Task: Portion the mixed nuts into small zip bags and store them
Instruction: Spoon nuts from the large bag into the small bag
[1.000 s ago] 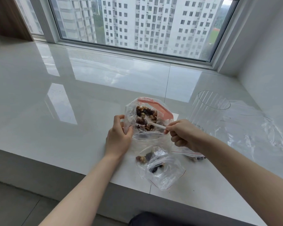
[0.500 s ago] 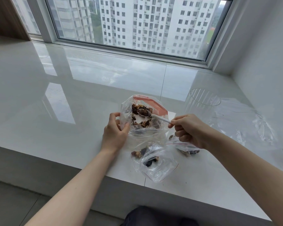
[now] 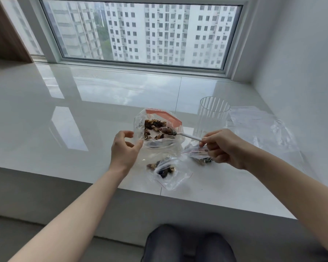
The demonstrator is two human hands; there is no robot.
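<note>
A large clear bag of mixed nuts [image 3: 155, 129] with a red zip strip stands open on the white sill. My left hand [image 3: 124, 150] pinches its left rim between thumb and fingers. My right hand [image 3: 222, 146] grips the white handle of a small spoon [image 3: 180, 133], whose bowl carries a few nuts just above the big bag's mouth. Below it lies a small zip bag [image 3: 169, 172] holding some nuts. A second small zip bag [image 3: 197, 155] with nuts lies partly under my right hand.
A tall clear ribbed glass jar [image 3: 212, 116] stands right of the big bag. Crumpled clear plastic [image 3: 261, 129] lies further right by the wall. The sill's front edge [image 3: 178, 197] runs just below the small bags; my knees show beneath it.
The spoon has lifted out of the nuts with a load and drawn toward the right rim. The left hand's grip on the rim has loosened a little.
</note>
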